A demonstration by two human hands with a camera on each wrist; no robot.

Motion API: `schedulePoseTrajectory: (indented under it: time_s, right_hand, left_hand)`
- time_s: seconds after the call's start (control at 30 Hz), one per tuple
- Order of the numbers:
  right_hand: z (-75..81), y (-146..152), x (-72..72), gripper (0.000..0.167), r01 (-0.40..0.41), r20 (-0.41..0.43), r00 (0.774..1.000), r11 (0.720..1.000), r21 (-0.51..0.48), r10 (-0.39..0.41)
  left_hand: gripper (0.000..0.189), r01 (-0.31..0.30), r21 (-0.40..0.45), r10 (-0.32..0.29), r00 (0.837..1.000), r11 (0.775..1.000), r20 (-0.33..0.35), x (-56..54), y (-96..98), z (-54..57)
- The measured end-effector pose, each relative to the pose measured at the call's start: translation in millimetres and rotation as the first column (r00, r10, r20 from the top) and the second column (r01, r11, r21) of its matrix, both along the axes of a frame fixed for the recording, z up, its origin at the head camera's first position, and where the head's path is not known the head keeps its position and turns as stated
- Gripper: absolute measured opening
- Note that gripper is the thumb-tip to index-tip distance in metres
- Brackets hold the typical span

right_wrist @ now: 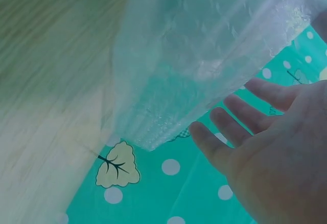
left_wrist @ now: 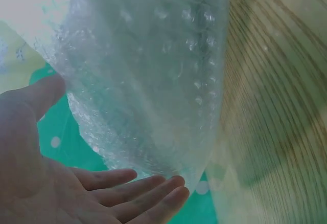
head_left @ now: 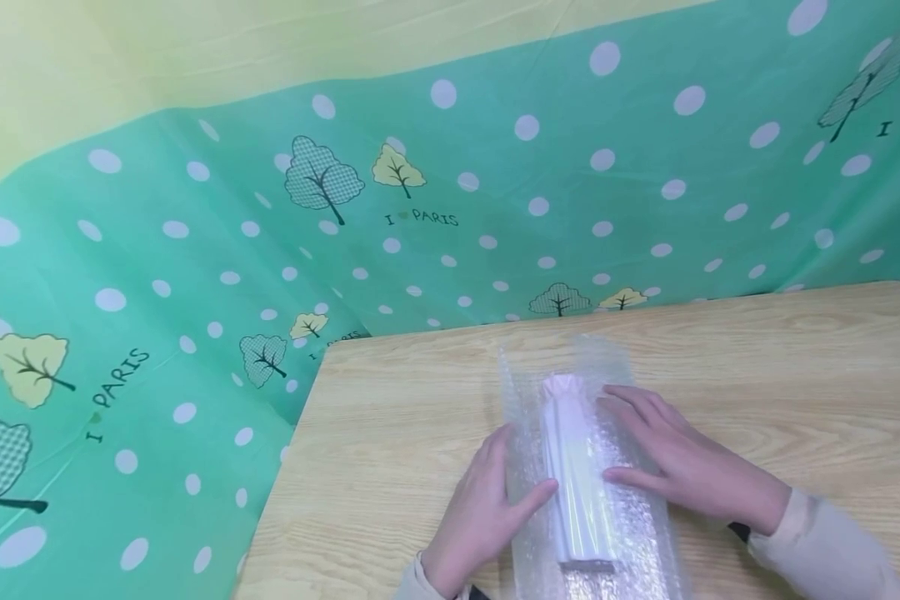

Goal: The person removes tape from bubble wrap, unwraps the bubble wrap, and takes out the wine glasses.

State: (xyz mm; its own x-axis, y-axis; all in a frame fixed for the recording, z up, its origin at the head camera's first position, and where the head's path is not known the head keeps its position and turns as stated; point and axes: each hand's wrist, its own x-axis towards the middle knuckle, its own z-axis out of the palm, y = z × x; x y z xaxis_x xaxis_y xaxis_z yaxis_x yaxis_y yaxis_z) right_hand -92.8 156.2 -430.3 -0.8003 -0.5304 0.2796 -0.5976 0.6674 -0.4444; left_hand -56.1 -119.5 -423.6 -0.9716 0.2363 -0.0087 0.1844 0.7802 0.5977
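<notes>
Left hand (head_left: 483, 496) and right hand (head_left: 678, 454), fingers extended and clenching nothing, flank a glossy white packet (head_left: 579, 475) with bubble wrap (head_left: 645, 550), short of the far edge of the surface (head_left: 390, 433), the packet judged light, pliable and slippery, best taken along both long sides.
</notes>
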Motion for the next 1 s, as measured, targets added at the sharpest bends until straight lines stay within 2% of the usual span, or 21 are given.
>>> schedulePoseTrajectory:
  time_s: [0.37, 0.67, 0.8, 1.0]
  right_hand:
    - [0.7, 5.9, -1.2, 0.078, -0.018, -0.036, 0.999, 1.0, 0.012, 0.019]
    - [2.7, 8.8, -1.4, 0.078, -0.034, -0.085, 0.996, 0.999, 0.028, 0.036]
    - [3.9, 10.1, -0.6, 0.076, -0.037, -0.08, 0.996, 0.999, 0.032, 0.04]
    - [6.9, 14.2, 1.5, 0.069, -0.035, -0.065, 0.997, 0.999, 0.036, 0.037]
  left_hand:
    - [0.089, 0.012, -0.009, -0.013, 0.999, 1.0, -0.036, -1.8, -2.4, -1.8]
    - [0.085, 0.003, -0.013, -0.003, 1.0, 1.0, -0.006, -3.0, -6.8, -0.7]
    - [0.081, 0.013, -0.012, -0.013, 1.0, 1.0, -0.002, -3.0, -8.9, 0.5]
    - [0.077, 0.049, -0.045, -0.05, 0.998, 0.998, -0.04, -4.0, -10.9, 0.9]
